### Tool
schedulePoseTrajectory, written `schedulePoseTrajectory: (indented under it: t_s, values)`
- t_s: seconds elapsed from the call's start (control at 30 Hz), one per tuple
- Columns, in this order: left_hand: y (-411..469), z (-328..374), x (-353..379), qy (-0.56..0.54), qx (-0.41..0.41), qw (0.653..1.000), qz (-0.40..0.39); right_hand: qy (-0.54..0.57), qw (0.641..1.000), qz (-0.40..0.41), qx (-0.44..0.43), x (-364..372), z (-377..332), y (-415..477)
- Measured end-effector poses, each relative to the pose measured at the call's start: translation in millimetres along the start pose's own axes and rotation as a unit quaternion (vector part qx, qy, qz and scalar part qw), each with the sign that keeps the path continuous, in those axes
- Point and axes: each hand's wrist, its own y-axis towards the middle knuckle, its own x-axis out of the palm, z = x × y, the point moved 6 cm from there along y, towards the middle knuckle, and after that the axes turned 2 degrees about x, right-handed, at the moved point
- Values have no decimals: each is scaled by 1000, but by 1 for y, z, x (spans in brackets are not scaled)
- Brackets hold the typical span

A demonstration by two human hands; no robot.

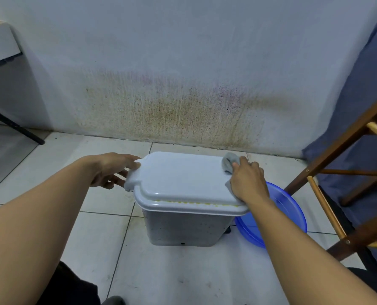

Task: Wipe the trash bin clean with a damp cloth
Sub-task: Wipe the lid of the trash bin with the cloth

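A light grey trash bin (183,230) with its lid (181,179) closed stands on the tiled floor in front of the stained wall. My left hand (111,170) holds the lid's protruding left tab, thumb on top and fingers curled beneath it. My right hand (248,181) lies on the lid's right end and presses a grey cloth (228,162) against it. Part of the cloth sticks out beyond my fingers at the lid's far right corner; the rest is hidden under my palm.
A blue plastic basin (286,212) sits on the floor right behind the bin's right side. A wooden rack (341,172) and dark blue fabric (359,111) stand at the right. A black table leg (13,124) slants down at the far left.
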Motion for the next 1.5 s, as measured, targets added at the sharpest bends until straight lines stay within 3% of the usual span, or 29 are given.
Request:
schedulePoseTrajectory:
  t_s: [0.13,0.23,0.37,0.43,0.6,0.9,1.1,1.27,1.5]
  values:
    - [-1,1,1,0,4,1000,1,-26,994,105,-17,-23,-5,-10]
    - [-1,2,1,2,6,1000,-2,-5,981,176,-77,-49,-24,-18]
    - [0,3,1,0,2,1000,-6,78,977,128,-152,-61,-51,-24]
    - [0,3,1,1,4,1000,-6,38,979,121,-162,-57,-52,-21]
    - [-4,4,2,2,6,1000,-4,-50,987,-29,-150,6,-49,-14]
    - [-7,7,4,28,4,1000,0,-31,981,-57,-181,46,-141,-36]
    - [1,0,-1,30,3,1000,-9,-15,962,-79,-260,66,-198,-70]
    - [3,-3,-3,17,-4,1000,-1,-35,955,-65,-287,62,-177,-78]
    - [-2,1,-1,8,0,1000,4,-47,976,-54,-204,42,-112,-40]
